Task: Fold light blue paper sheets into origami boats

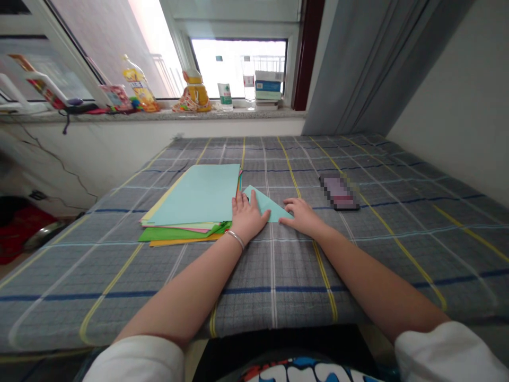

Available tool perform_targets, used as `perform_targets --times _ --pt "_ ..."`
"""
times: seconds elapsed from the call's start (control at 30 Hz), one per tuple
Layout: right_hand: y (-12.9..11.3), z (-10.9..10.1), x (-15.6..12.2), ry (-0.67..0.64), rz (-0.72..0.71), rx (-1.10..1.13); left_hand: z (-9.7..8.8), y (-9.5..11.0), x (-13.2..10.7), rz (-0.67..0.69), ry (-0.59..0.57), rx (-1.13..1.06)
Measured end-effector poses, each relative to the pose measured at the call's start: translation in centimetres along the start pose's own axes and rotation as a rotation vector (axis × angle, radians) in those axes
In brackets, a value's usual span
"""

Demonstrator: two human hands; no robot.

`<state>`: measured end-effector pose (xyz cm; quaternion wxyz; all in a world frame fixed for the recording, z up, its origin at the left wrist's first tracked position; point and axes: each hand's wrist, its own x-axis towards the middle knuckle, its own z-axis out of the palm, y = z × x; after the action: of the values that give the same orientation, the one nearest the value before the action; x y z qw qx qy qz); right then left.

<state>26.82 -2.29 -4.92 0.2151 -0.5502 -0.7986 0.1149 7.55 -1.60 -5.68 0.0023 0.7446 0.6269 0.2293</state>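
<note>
A light blue sheet of paper folded into a triangle [265, 205] lies flat on the plaid cloth. My left hand [247, 215], with a silver bracelet at the wrist, rests palm down with spread fingers over the triangle's left part and the edge of the paper stack. At the triangle's right corner, my right hand [301, 216] has its thumb and fingers on the folded paper, with the corner between them. Directly left of the triangle is a stack of coloured paper [199, 193], light blue on top, with green, yellow and orange sheets showing below.
A phone [339, 192], blurred out, lies to the right on the plaid cloth [382, 254]. Along the windowsill [159, 118] stand a drink bottle [139, 82], a yellow container [193, 93], a white and green tube [225, 94] and stacked boxes [268, 87]. A grey curtain [366, 63] hangs at the right.
</note>
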Motion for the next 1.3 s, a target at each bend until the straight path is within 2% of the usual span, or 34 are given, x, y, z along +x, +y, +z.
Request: perform_targets --times 0.1,0.2,0.27,0.33,0.4,0.5,0.6,0.67,0.8,0.93,1.07,1.17,1.3 --pt "0.4 -0.3 0.1 0.029 -0.096 0.121 -0.3 -0.1 0.7 -0.116 0.112 -0.293" --pt "0.7 -1.1 0.0 0.105 -0.118 0.192 -0.8 0.0 1.5 -0.239 0.167 -0.723" --pt "0.8 -1.6 -0.1 0.185 -0.056 0.149 -1.2 0.2 1.6 -0.197 0.120 -0.930" --pt "0.9 -1.9 -0.2 0.260 0.032 0.073 -1.7 0.5 1.4 -0.081 0.051 -0.980" --pt "1.0 -2.0 -0.2 0.276 0.105 0.010 -2.1 0.8 0.8 0.052 0.022 -0.903" --pt "1.2 -1.8 0.1 0.228 0.152 -0.006 -2.8 1.1 -0.1 0.374 0.004 -0.678" --pt "1.6 -1.4 0.4 0.204 0.167 0.090 -3.4 1.2 -0.6 0.689 -0.085 -0.456" --pt "1.9 -1.1 0.7 0.192 0.129 0.163 -3.5 1.3 -0.7 0.815 -0.158 -0.301" --pt "2.2 -0.5 1.2 0.118 0.006 0.223 -2.9 1.8 -0.7 0.868 -0.255 -0.091" --pt "2.4 -0.1 1.5 0.044 -0.006 0.231 -2.0 1.8 -0.7 0.917 -0.355 -0.098" --pt "2.4 0.2 1.5 0.011 -0.008 0.234 -2.2 1.8 -1.0 0.908 -0.431 -0.070" --pt "2.2 0.1 1.3 0.004 -0.004 0.280 -2.7 2.1 -1.4 0.890 -0.402 -0.005" --pt "1.8 -0.5 0.5 -0.016 -0.007 0.310 -2.6 2.5 -1.8 0.782 -0.263 0.116"
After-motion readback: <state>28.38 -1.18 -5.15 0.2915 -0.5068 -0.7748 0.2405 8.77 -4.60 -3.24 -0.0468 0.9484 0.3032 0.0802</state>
